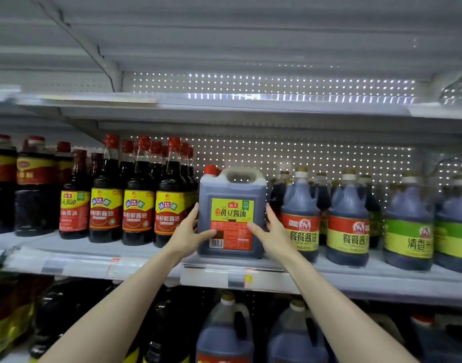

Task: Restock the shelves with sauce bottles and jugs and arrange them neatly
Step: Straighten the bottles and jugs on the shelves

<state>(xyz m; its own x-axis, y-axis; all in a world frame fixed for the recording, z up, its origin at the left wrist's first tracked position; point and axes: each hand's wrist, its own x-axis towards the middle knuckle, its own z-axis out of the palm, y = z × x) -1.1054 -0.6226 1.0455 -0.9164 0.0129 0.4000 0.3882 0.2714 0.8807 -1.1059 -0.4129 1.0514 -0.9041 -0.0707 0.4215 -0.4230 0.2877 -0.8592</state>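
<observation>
Reaching up from the bottom of the view, two bare forearms were seen crossing in front of a lower shelf, where handled jugs (pixel 224 334) of dark sauce were stood. The left hand (pixel 188 231) was wrapped round the left side of a square jug (pixel 232 205), its thumb laid across the lower front and its fingers curled behind the edge. The right hand (pixel 273 229) was clasped on the opposite side in the same way, with the thumb pressed on the red part of the label. The square jug, filled with dark sauce and closed with a red cap, was held upright, its base at the front of the middle shelf (pixel 250 279); whether its weight was fully set down could not be told. It was placed between tall red-capped bottles (pixel 138 195) just to its left and rounded jugs with red and yellow labels (pixel 300 213) just to its right. Green-labelled jugs (pixel 408 224) were ranged further right. Behind the stock a perforated back panel (pixel 303 158) was lit through its holes, and an upper shelf (pixel 224 100) was fixed above.
</observation>
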